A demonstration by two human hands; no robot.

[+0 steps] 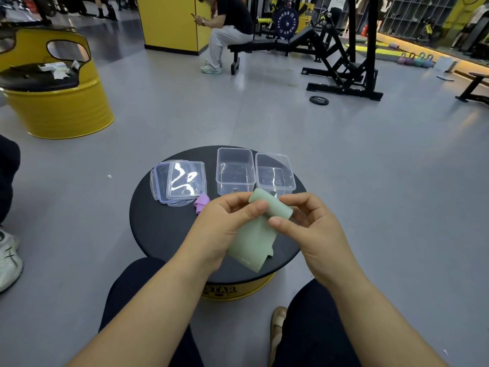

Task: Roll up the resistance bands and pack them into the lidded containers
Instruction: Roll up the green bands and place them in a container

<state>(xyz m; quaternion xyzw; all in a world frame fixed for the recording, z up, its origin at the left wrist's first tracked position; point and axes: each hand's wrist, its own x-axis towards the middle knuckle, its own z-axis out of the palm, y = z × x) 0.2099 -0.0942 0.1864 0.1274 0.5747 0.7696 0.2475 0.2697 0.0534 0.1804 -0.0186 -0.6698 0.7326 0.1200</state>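
On the round black tabletop (pixel 158 226) you have two lids, two containers and two bands. At the left edge the two clear lids (pixel 185 181) lie in one stack, the upper one shifted a little to the right. Just beside their near right corner rests the purple resistance band (pixel 201 203), rolled up, and part of it is hidden behind your left hand (pixel 222 226).

This hand pinches the left end of the green resistance band (pixel 275 207) between thumb and fingers. The band is held above the middle of the tabletop. Its upper part is rolled, and its loose tail hangs down toward the near edge.

Behind the hands, along the far edge, two clear containers stand side by side and open: the left container (pixel 235 170) and, nearly touching it, the right container (pixel 275 173). Both hold nothing.

Your right hand (pixel 309 223) grips the right end of the roll with curled fingers and thumb.

Bare surface is at the near left, between the lids and the near edge.
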